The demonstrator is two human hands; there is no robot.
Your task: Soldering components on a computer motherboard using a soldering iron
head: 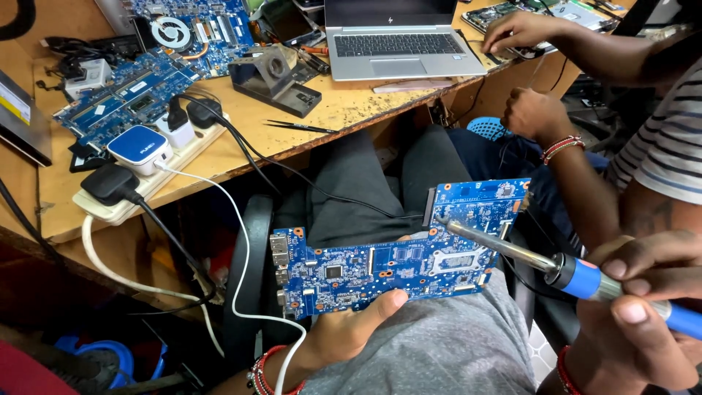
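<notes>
Here the left hand (351, 325) grips a blue circuit board (387, 252); right hand (643, 307) seemingly clasps a soldering iron (556, 267).

Glossy blue circuit board (380, 263); soldering iron (556, 267) of shiny metal, blue plastic.

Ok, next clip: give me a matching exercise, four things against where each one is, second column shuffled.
Things:
1. blue circuit board
2. soldering iron
3. silver laptop
4. black tweezers

Places:
A. lying on the wooden desk near its front edge
B. in the right hand, tip on the board's upper right part
C. open at the back of the desk
D. held over the lap by the left hand

Pairs: 1-D, 2-B, 3-C, 4-A
</notes>
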